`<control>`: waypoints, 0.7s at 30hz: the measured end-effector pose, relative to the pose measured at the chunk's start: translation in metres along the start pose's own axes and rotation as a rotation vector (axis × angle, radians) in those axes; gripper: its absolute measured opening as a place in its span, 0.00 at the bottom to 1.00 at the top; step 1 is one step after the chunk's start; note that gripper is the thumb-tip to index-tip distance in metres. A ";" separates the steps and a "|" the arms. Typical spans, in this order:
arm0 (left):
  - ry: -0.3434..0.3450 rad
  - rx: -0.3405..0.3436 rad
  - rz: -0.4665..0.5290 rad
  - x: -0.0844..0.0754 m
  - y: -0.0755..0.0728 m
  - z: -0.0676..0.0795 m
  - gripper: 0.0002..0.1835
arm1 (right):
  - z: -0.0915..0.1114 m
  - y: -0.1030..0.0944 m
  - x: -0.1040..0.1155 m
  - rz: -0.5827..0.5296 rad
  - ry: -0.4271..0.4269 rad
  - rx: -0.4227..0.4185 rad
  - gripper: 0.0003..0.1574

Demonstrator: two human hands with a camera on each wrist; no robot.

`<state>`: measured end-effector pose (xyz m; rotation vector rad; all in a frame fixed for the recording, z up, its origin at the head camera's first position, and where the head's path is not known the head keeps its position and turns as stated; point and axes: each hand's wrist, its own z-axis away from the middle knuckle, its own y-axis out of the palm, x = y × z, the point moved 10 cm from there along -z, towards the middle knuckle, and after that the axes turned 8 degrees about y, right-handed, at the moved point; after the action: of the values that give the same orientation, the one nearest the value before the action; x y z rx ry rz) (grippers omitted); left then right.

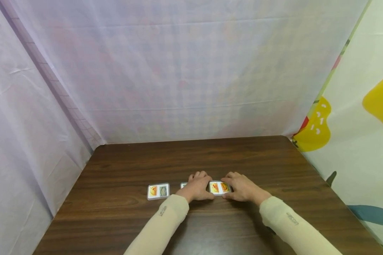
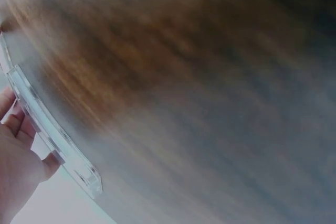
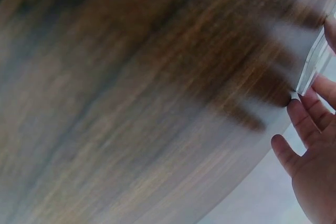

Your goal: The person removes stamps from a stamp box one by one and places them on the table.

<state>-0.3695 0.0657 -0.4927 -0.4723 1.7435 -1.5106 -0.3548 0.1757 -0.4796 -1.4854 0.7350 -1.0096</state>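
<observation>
Three picture cards in clear rectangular cases lie in a row on the brown table. Between my hands is the right card case, with two orange and yellow pictures. My left hand has its thumb and a finger at the left corners of that case. The thumb and forefinger of my right hand pinch the case's right corners. The middle card case is mostly hidden under my left hand; in the left wrist view, other left fingers touch a clear case. The left card case lies apart.
The wooden tabletop stretches around the cards. A pale checked cloth hangs behind it. White fabric covers the left side, and a printed sheet hangs at the right.
</observation>
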 end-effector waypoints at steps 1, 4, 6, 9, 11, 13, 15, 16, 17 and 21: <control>0.000 0.000 0.001 0.000 0.000 0.000 0.35 | 0.000 0.000 0.001 0.006 -0.006 -0.003 0.40; -0.003 0.001 0.003 0.001 0.000 -0.001 0.34 | 0.000 0.000 0.002 0.022 -0.018 -0.011 0.38; -0.005 0.003 0.007 0.001 0.001 -0.001 0.34 | 0.001 0.000 0.003 0.032 -0.025 -0.017 0.38; -0.010 0.009 0.013 0.002 0.002 -0.001 0.34 | 0.001 0.000 0.003 0.038 -0.028 -0.018 0.37; -0.013 0.012 0.016 0.002 0.002 -0.001 0.34 | 0.002 0.000 0.003 0.040 -0.030 -0.020 0.37; -0.016 0.015 0.015 0.002 0.002 -0.001 0.34 | 0.001 0.000 0.003 0.041 -0.026 -0.019 0.37; -0.019 0.022 0.010 0.001 0.001 -0.001 0.34 | 0.001 0.000 0.003 0.037 -0.023 -0.018 0.37; -0.021 0.024 0.010 0.001 0.001 -0.001 0.34 | 0.001 -0.001 0.003 0.034 -0.023 -0.019 0.37; -0.020 0.025 0.008 0.001 0.001 0.000 0.34 | 0.001 0.000 0.002 0.031 -0.021 -0.017 0.37; -0.016 0.031 0.003 -0.001 -0.001 0.001 0.34 | 0.001 0.000 0.000 0.012 -0.008 -0.010 0.38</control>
<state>-0.3680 0.0656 -0.4915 -0.4651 1.7053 -1.5254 -0.3539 0.1758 -0.4795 -1.4914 0.7430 -0.9917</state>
